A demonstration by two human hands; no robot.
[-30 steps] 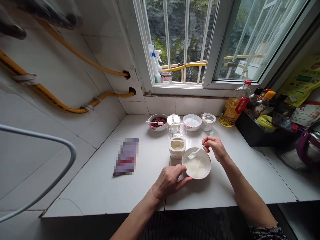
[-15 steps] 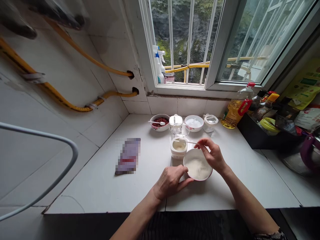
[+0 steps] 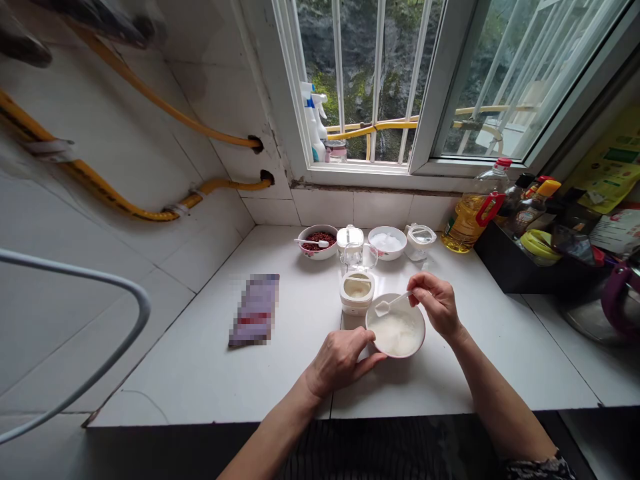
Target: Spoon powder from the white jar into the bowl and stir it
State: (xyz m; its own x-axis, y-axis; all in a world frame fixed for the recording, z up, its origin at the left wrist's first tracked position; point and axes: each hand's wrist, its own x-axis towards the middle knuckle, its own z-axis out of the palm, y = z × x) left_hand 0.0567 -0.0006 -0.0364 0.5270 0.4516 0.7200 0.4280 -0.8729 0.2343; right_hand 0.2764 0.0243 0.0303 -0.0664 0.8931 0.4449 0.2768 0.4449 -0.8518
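Observation:
My left hand (image 3: 345, 360) grips the near left rim of a bowl (image 3: 421, 335) that holds a white, powdery or granular substance. A small white spoon (image 3: 399, 300) is pinched in my right hand (image 3: 435, 300), its head over the far left part of the bowl. Just behind the bowl's left side stands a white seasoning jar (image 3: 356, 306) with its clear lid (image 3: 361, 256) raised; pale contents show inside it. Whether the spoon's head carries anything is hard to make out.
Along the back wall stand a bowl of dark red beans (image 3: 319, 240) with a spoon, two more seasoning jars and a bowl of white stuff (image 3: 387, 244). An oil bottle (image 3: 467, 217) and a black box (image 3: 505, 267) of bottles are at right. A blurred purple packet (image 3: 255, 310) lies left.
My right hand has moved the spoon from the jar's mouth to the right, over the bowl. My left hand keeps its grip on the bowl. The camera view has shifted slightly.

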